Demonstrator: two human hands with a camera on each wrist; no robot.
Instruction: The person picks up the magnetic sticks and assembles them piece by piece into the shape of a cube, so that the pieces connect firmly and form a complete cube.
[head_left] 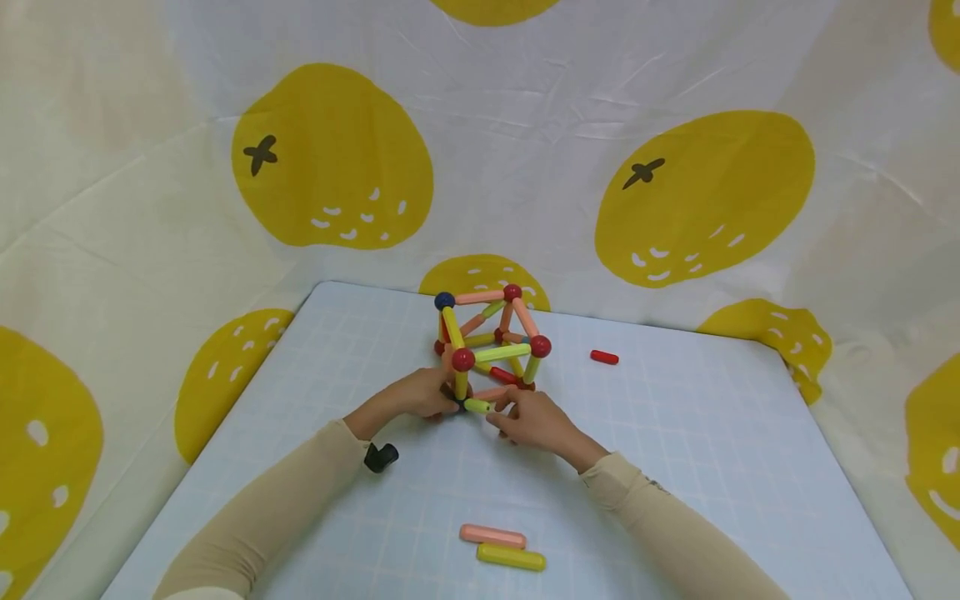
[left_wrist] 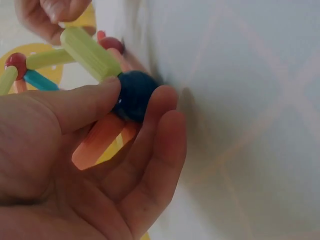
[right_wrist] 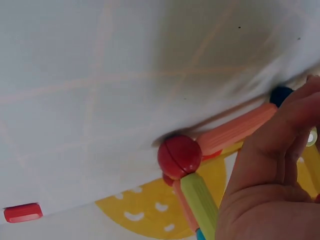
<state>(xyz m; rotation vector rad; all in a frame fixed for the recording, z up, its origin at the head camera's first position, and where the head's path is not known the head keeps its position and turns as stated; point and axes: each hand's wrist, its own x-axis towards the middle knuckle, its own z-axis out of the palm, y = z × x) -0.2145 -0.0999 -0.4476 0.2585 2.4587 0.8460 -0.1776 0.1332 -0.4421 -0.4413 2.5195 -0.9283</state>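
Note:
A box-shaped frame of magnetic sticks and balls, with a red ball (head_left: 462, 360) at its near top corner, stands on the table. My left hand (head_left: 423, 393) grips its low front corner, thumb and fingers around a dark blue ball (left_wrist: 137, 95). From that ball a short light-green stick (left_wrist: 89, 54) sticks out, its far end free. Close by that end is my right hand (head_left: 536, 421), fingers loosely bent, with the stick's tip showing beside them. In the right wrist view, a pink stick (right_wrist: 237, 129) runs along the table from a red ball (right_wrist: 180, 155) toward the blue one.
On the table (head_left: 675, 483), a pink stick (head_left: 492, 536) and a yellow stick (head_left: 512, 557) lie side by side near the front. A short red stick (head_left: 604, 357) lies right of the frame. A fruit-patterned cloth (head_left: 517, 167) hangs behind and at both sides.

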